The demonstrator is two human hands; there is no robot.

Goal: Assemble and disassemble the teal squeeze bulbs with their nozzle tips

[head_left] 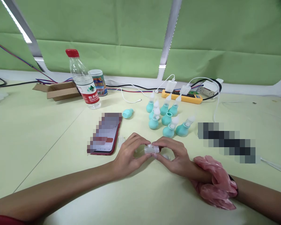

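1. The left hand (126,156) is pinching the left part of a small clear tube (151,149), its thumb and fingertips spreading only as wide as the tube
2. The right hand (180,160) is pinching the right part of the same tube just as narrowly, and a pink scrunchie (215,181) is circling its wrist
3. The tube is lying crosswise between the 2 hands, over the near part of the table (49,131); whether it is touching the tabletop, I cannot tell
4. A small clear piece (166,157) is showing behind the right thumb, partly hidden, and a clear cup (121,141) is sitting between the left hand and the phone (106,137)
5. Beyond the hands, blue-green bulbs (182,129) are standing close together, most of them carrying clear tubes with whitish tips, while 1 bulb (166,119) is showing its open neck
6. Another bulb (127,113) is lying on its side near the phone's far end
7. Farther back, a water bottle (85,82), a can (99,82) and a cardboard box (63,91) are standing on the left, and a yellow power strip (182,97) is holding 2 white chargers (170,85) behind the bulbs
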